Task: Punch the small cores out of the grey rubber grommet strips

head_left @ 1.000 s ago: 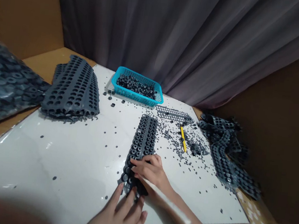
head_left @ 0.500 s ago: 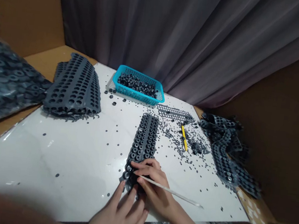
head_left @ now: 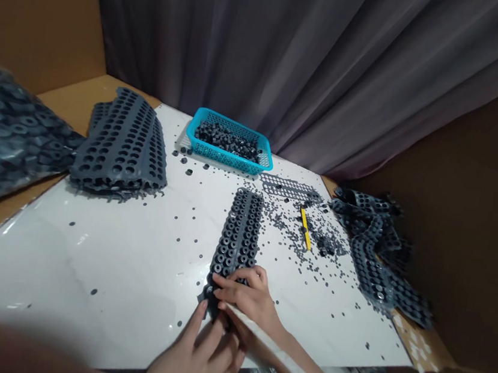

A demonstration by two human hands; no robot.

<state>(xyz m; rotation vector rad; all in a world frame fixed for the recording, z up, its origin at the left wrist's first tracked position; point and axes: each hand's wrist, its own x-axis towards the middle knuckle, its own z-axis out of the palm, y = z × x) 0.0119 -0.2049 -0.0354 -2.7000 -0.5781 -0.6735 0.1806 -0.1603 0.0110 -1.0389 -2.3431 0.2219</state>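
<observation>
A dark grey rubber strip [head_left: 240, 228] with rows of ring-shaped parts lies lengthwise in front of me on the white table top. My right hand [head_left: 249, 304] is closed round a thin white stick [head_left: 276, 352], whose far end points down and right. Its fingertips are over the strip's near end, and the stick's tip is hidden beneath them. My left hand [head_left: 206, 350] rests at the same near end, fingers stretched out and apart, their tips touching the strip. Both hands cover part of the strip there.
A blue basket [head_left: 229, 159] of small dark parts stands at the back. Stacked perforated sheets [head_left: 122, 141] and a bag of rings [head_left: 5, 138] are on the left. Right of the strip are a yellow tool [head_left: 305, 230], scattered bits and a pile of dark strips [head_left: 377, 250].
My right hand has shifted slightly left and down, and the stick has tilted, its free end swinging down and toward me. My left hand has hardly moved.
</observation>
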